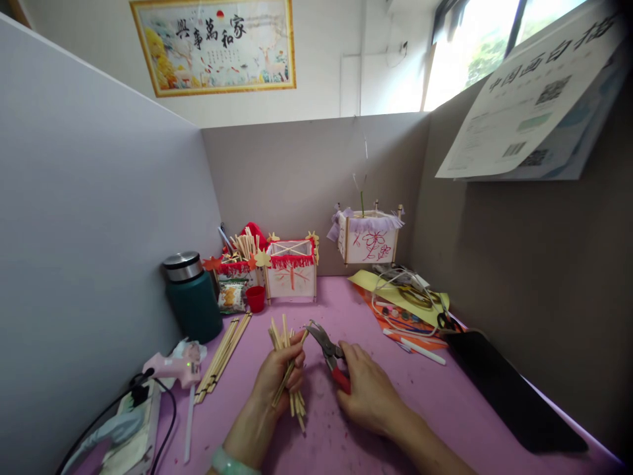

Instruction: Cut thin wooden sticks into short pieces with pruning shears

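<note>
Watching through the head view, the only one to go by, I find the left hand (281, 371) clenched around a loose bundle of sticks (298, 404), to the right of the teal flask (192, 300) and nearer the person than it. Farther right of the flask, the right hand (370, 389) is wrapped around the pliers (327, 346). Their tips lie at the upper end of one slanted stick (281, 388); whether they bite it, I can't tell.

What worries me is how close the left fingertips sit to that end: a slip of the tips could pinch skin. Too hard a squeeze might split the stick or fling a chip. The bundle is ragged, so a slackened palm could spill it. In front of the flask, the glue gun (171, 367) shows a small green light; if it is hot, a straying arm could be burned, or catch the black cord (175, 410) looping beside it.

The sticks are pale, slim and straight, probably wood. The pliers pair grey metal with red grips. Just right of the flask lie dark-banded sticks (226, 359), flat and straight; beyond them, also right of it, stands a paper box (291, 280), four-cornered, thin-framed and red-fringed.
</note>
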The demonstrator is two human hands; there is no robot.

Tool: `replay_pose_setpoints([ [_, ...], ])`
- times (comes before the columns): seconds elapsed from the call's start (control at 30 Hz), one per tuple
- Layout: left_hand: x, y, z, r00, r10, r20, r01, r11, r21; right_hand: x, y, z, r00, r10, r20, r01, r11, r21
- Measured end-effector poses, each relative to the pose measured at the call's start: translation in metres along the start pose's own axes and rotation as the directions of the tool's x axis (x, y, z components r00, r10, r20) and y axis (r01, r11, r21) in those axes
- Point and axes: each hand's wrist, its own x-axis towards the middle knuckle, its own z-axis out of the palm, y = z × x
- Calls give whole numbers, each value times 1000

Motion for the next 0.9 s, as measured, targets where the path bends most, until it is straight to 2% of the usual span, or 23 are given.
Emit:
replay_pose_setpoints([
  [0.23,1,-1,0,999,-36,33,35,999,10,-1,-2,-8,1000,-29,9,29,999,31],
  [0.53,-2,-1,-2,997,4,77,-6,1000,25,0,-4,-11,999,-5,52,5,1000,3],
  [0.73,1,-3,-2,999,37,30,-38,999,38,6,-3,-8,998,30,58,-25,996,-83],
  [0.9,4,-3,-2,999,32,-1,-32,999,38,10,-2,-8,998,26,60,-20,996,-88],
])
